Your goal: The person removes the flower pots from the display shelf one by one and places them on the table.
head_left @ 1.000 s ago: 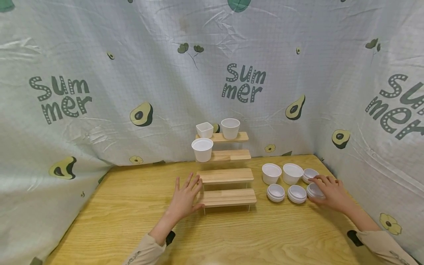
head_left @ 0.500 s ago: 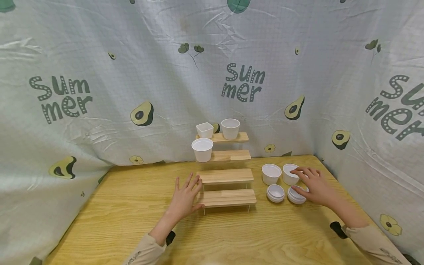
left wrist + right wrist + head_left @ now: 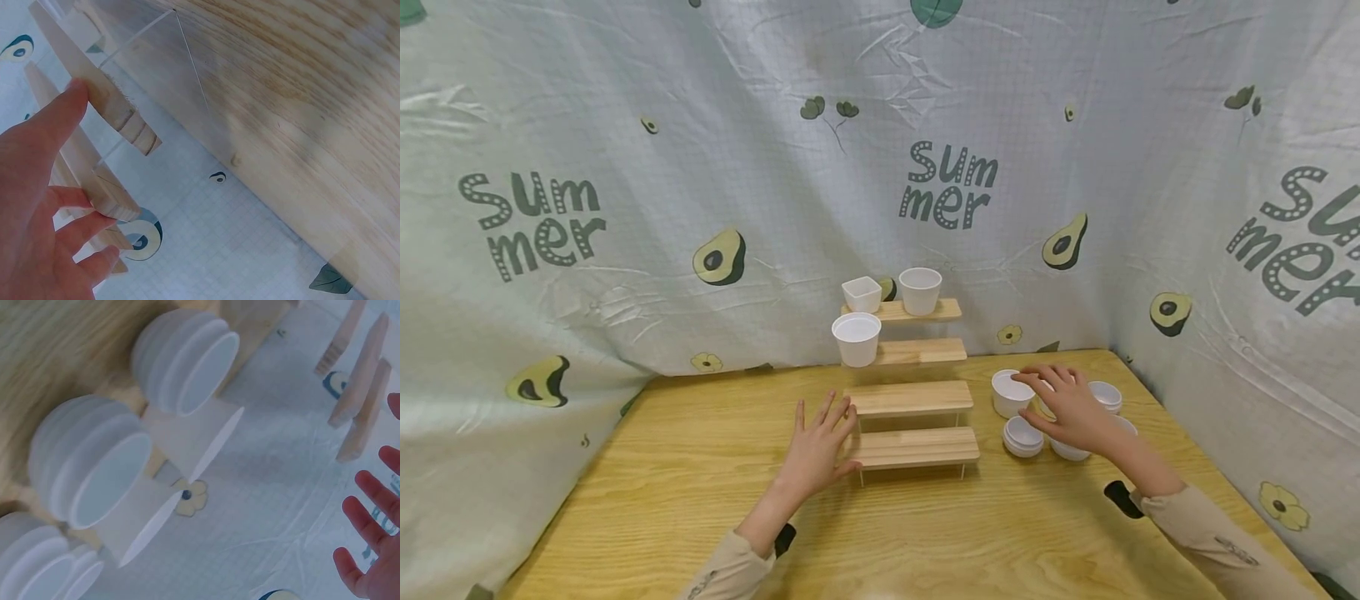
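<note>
Touching the left ends of a pale wooden four-tiered shelf, the left hand held its fingers spread wide. The right hand, fingers loosely parted around nothing, hung above a group of round white pots, apart from them in the right wrist view. On the yellowish wooden table, bare grain showed left and in front of the shelf; a strip of it separated shelf and pots. The back edge met a pale printed cloth. A square white pot and a tapered round white pot stood on the top tier, a wide-rimmed round white pot at the second tier's left end. In the group, a low ridged white pot showed its white inside. The cloth read "summer"; lettering on the beige right sleeve was too small to read.
</note>
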Tool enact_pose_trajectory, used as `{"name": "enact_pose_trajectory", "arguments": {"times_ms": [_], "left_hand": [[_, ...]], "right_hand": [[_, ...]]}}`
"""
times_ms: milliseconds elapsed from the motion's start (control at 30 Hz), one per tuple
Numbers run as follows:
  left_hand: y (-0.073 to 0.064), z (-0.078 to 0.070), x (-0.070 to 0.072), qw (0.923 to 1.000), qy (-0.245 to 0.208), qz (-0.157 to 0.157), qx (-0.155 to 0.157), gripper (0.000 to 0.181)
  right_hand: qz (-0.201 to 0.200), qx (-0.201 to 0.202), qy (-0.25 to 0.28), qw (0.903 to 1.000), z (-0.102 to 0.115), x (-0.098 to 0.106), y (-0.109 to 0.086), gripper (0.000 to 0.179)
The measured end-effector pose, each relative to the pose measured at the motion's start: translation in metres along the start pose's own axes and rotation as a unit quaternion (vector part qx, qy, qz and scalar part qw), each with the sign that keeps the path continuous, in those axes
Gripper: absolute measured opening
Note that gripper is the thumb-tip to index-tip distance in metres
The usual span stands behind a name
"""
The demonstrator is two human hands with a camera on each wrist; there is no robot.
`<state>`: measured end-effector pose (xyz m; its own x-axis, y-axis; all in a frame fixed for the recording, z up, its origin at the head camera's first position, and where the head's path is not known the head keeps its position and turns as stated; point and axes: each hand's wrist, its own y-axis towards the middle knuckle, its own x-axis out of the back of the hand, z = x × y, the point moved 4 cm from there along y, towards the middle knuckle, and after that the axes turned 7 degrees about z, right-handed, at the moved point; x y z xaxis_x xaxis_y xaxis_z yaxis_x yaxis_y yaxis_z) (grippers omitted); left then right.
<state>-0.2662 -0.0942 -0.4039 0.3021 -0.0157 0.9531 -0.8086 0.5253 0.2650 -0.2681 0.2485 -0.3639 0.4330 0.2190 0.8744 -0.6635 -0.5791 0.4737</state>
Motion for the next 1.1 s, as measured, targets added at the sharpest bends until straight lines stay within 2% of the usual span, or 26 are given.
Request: {"name": "enact_pose_trajectory", "arguments": {"times_ms": [267, 433, 767, 1100], "left_hand": [[0.000, 0.001, 0.000, 1.0000, -0.004, 0.001, 0.003, 0.078], [-0.001, 0.001, 0.001, 1.0000, -0.004, 0.001, -0.001, 0.078], [-0.001, 0.002, 0.002, 0.9999, -0.004, 0.010, 0.006, 0.079], [-0.001, 0.001, 0.001, 1.0000, -0.002, 0.007, 0.002, 0.079]], "right_hand": [[0.000, 0.029, 0.018, 0.9994, 0.016, -0.004, 0.029, 0.049], [-0.016, 0.047, 0.018, 0.9986, 0.027, -0.004, 0.048, 0.051], [-0.001, 0.044, 0.033, 0.9985, 0.045, -0.006, 0.086, 0.049], [-0.022, 0.057, 0.039, 0.9974, 0.060, -0.007, 0.115, 0.048]]}}
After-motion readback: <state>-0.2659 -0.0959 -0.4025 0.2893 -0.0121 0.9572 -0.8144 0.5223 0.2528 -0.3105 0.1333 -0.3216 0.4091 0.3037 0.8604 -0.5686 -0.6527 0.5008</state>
